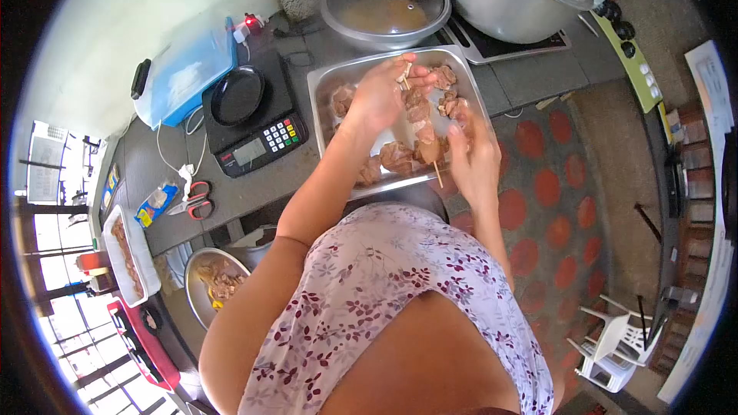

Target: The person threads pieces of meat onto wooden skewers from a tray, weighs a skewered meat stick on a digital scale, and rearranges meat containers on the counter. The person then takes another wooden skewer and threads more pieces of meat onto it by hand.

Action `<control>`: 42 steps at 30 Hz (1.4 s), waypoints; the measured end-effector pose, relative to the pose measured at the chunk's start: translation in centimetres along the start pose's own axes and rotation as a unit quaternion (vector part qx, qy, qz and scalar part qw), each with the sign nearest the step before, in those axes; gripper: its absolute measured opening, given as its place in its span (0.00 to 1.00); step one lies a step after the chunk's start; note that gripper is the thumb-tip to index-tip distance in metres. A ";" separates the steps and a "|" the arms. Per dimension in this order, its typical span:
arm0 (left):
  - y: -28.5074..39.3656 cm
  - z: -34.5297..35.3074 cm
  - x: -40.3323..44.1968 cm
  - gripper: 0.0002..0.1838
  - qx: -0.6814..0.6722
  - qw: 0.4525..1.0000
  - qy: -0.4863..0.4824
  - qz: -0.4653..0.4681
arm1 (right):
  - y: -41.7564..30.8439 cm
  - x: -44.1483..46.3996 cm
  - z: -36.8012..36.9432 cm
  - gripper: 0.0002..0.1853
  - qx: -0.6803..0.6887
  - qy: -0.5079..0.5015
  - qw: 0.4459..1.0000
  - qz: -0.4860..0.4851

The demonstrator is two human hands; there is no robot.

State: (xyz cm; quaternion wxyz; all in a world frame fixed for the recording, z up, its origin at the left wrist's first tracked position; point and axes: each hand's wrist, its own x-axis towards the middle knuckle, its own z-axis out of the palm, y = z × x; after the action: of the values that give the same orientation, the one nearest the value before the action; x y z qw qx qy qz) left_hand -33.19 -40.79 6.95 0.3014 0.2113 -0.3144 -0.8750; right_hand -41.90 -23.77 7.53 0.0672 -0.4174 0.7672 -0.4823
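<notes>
Over a rectangular metal tray, my left hand is closed near the upper end of a wooden skewer threaded with meat pieces. The skewer's pointed lower end sticks out near the tray's front edge. Beside the skewered meat on the right, my right hand has its fingers partly curled; whether they touch the meat is hard to tell. More pieces of meat lie in the tray, along the front and in the back corners.
A lidded pan and a big pot stand behind the tray. Left of it are a scale with a black dish, scissors and a blue box. A bowl of meat sits lower left.
</notes>
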 end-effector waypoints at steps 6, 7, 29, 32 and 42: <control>0.7 2.6 -2.0 0.12 0.100 0.988 -0.001 0.117 | -2.4 4.7 4.6 0.17 0.143 -0.116 0.982 -0.027; 0.9 2.4 -2.2 0.12 0.150 0.975 0.009 0.161 | -0.7 5.0 6.1 0.18 0.084 -0.087 0.989 -0.081; -1.8 -3.6 -2.0 0.06 0.278 0.825 0.183 0.457 | 1.1 5.8 13.5 0.18 0.271 -0.186 0.923 -0.202; 1.6 -1.0 -5.9 0.10 0.252 0.906 0.215 0.264 | 0.6 5.4 14.6 0.14 0.189 -0.121 0.961 -0.162; 3.4 -3.7 -2.6 0.08 -0.056 0.980 0.100 0.162 | 2.3 4.6 8.6 0.17 0.236 -0.237 0.942 -0.031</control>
State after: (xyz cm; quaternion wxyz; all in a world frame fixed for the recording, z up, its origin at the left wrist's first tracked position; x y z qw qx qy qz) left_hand -27.87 -42.77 7.05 0.4805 0.2271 -0.2635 -0.8051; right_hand -41.84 -32.48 2.56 0.3285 -0.5150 0.5800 -0.5389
